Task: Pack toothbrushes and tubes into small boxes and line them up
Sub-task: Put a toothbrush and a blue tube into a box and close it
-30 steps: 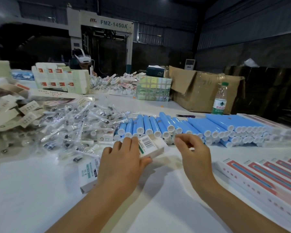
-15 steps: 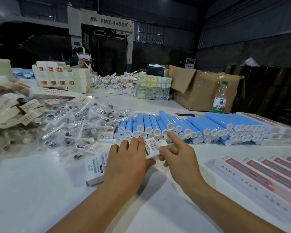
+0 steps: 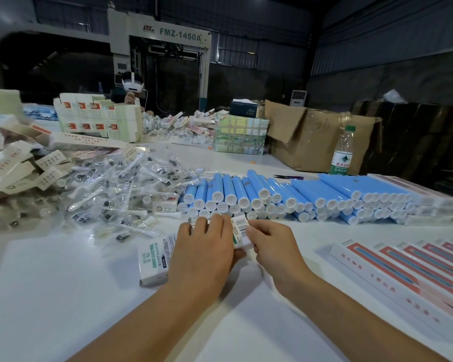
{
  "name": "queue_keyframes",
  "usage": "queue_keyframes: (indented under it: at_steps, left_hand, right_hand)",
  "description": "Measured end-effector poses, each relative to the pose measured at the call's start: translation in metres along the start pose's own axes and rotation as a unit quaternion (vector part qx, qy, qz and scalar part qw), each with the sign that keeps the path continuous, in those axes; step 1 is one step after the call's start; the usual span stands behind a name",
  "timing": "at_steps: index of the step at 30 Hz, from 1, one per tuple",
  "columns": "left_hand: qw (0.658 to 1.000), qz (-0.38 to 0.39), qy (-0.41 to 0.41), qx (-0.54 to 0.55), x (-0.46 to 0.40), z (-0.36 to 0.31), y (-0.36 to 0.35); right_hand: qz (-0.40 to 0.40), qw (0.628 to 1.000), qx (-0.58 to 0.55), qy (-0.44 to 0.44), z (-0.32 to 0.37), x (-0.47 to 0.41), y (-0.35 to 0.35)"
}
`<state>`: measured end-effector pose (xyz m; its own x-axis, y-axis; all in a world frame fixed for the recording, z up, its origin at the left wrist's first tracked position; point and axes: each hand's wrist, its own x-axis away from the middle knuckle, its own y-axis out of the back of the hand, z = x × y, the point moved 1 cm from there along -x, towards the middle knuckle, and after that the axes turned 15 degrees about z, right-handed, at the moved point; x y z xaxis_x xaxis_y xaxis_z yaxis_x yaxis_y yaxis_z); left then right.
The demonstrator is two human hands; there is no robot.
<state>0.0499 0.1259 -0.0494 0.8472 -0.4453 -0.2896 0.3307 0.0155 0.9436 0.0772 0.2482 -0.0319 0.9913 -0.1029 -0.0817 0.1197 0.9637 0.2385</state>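
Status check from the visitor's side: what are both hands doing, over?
Left hand grips small white cardboard box. Right hand pinches its barcoded end flap. Blue tubes with white caps stacked just behind; nothing blocking.

A clear plastic water bottle with a green cap stands upright at the far right of the white table; just behind it sits an open brown cardboard carton, one flap hanging down; left of the carton stands a pale checked box (its print too blurred to read); a grey machine marked FMZ-1450A rises at the back; a person wearing a white headset sits behind the table; a white floor unit stands by the dark wall.
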Motion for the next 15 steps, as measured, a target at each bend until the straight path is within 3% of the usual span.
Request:
queue_keyframes:
  at_steps: [3,6,7,9,11,12,13,15]
  left_hand:
    - [1.0,-0.009,0.007,0.011,-0.001,0.0,0.001]
    - [0.999,-0.023,0.03,0.03,-0.003,0.004,0.005]
    - [0.998,-0.029,0.037,0.037,-0.004,0.006,0.006]
    - [0.997,-0.041,0.041,0.045,-0.002,0.008,0.007]
    - [0.997,-0.049,0.029,0.049,-0.001,0.006,0.006]
    - [0.997,-0.047,0.02,0.052,-0.001,0.004,0.005]
    - [0.997,-0.045,0.013,0.054,-0.002,0.002,0.005]
    - [0.998,-0.035,0.004,0.056,-0.002,0.0,0.005]
  right_hand:
    - [0.019,0.999,0.027,0.027,0.004,0.002,0.002]
    - [-0.091,0.971,0.203,0.085,0.005,0.0,0.014]
    - [-0.114,0.975,0.176,0.074,0.004,-0.002,0.018]
    - [-0.075,0.992,-0.097,-0.02,0.003,-0.007,0.019]
    - [0.048,0.913,-0.388,-0.113,0.0,-0.01,0.01]
    - [0.089,0.883,-0.445,-0.122,0.0,-0.01,0.006]
    - [0.108,0.876,-0.456,-0.11,-0.001,-0.01,0.005]
    - [0.099,0.901,-0.418,-0.059,-0.002,-0.012,0.002]
